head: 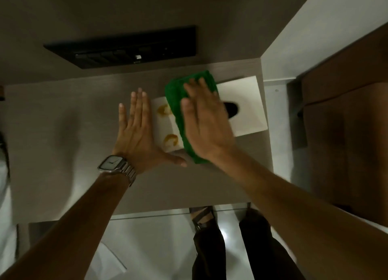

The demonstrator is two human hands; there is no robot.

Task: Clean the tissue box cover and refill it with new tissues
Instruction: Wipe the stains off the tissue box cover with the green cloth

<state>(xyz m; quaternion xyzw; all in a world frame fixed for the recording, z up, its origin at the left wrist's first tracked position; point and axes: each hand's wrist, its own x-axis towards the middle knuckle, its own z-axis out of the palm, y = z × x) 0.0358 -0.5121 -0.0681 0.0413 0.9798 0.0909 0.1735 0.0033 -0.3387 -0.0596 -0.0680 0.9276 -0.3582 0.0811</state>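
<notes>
The white tissue box cover (245, 103) lies flat on the counter (63, 132), its dark oval opening (232, 109) facing up. The left hand (136, 130), fingers straight and spread, is braced against the cover's end, with the cover at its 3 o'clock. The right hand (203, 122) presses flat, fingers extended, on a green cloth (178, 103) draped across the cover. Two yellowish stains (163, 110) sit at its 9 o'clock, the opening at 3 o'clock.
</notes>
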